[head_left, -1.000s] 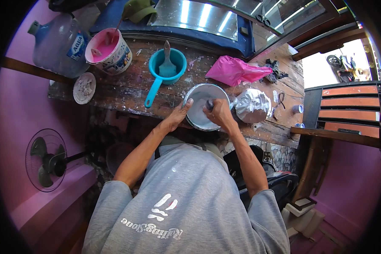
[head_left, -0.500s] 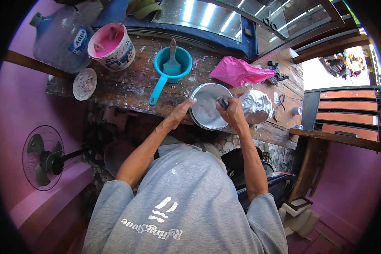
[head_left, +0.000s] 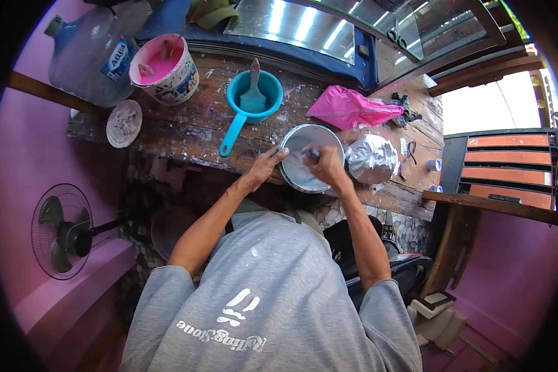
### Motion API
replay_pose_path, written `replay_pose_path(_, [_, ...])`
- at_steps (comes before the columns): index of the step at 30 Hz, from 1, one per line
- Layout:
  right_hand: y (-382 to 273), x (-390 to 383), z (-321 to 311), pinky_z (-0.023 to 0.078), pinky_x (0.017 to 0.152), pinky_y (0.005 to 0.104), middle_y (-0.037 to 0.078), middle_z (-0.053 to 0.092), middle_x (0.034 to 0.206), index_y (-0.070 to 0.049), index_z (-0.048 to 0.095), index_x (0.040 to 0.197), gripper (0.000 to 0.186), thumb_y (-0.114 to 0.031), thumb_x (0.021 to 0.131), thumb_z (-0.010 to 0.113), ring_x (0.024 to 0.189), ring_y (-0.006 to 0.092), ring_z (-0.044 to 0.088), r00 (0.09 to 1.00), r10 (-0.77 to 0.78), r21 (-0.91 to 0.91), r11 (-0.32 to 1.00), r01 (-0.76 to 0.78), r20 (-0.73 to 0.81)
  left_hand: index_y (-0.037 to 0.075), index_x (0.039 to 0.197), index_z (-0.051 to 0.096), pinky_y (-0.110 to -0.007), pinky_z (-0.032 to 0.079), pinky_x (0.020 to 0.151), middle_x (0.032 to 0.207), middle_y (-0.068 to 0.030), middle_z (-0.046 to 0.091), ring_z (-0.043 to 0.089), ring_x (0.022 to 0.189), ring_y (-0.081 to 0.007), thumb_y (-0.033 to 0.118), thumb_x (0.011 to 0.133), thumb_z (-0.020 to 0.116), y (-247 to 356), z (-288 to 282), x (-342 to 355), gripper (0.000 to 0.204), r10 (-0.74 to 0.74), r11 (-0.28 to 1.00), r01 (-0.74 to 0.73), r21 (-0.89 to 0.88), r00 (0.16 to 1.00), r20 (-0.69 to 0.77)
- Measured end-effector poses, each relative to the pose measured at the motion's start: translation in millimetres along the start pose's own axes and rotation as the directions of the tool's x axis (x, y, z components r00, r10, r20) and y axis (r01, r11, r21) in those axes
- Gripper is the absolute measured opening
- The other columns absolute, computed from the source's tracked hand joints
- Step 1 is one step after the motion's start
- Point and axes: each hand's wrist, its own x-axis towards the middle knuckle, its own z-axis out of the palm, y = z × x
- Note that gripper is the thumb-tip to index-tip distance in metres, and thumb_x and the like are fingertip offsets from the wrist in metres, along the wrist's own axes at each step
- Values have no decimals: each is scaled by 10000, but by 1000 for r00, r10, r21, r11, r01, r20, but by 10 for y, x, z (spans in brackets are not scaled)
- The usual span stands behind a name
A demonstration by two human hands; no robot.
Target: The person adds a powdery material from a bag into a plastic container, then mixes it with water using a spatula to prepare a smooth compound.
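Right hand (head_left: 330,167), gripping dark tool handle (head_left: 314,153), moved from bucket (head_left: 293,141)'s right rim back toward its middle; motorbike past table (head_left: 204,133)'s right edge gone from bright opening (head_left: 499,102).

the right hand (head_left: 325,166) is blurred and covers part of the dark handle (head_left: 314,152), whose lower end i cannot tell inside the bucket (head_left: 292,170), while some fingers of the left hand (head_left: 265,167) are hidden behind it, and the grey shirt (head_left: 279,279) is cut off by the lower edge.
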Motion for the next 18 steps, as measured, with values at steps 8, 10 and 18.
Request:
replay_pose_path(8, [-69,-80,-186,478,586,430,236,587,624,34,613,692,198,-151,732,671,601,386,614,991,134,-181,975,-129,16,118,1437,341,-471,530,863,1401,-107,407,507,1194,-278,582,874,549,59,59,-99,758,-12,998,10,-69,1000,-21])
replay_pose_path(10, [-10,-112,-96,476,568,448,240,570,584,43,596,644,262,-192,716,689,588,396,611,989,148,-157,976,-149,-16,120,1440,337,-469,530,864,1407,-109,404,505,1197,-278,581,876,546,8,25,-39,758,20,999,-21,-28,1000,-14])
replay_pose_path(18, [-98,177,117,470,577,449,258,571,616,55,593,669,238,-165,706,677,604,423,600,998,60,12,998,-60,-26,141,1448,333,-465,529,856,1406,-108,417,511,1193,-273,584,883,530,99,78,-81,745,-56,994,57,-91,998,14])
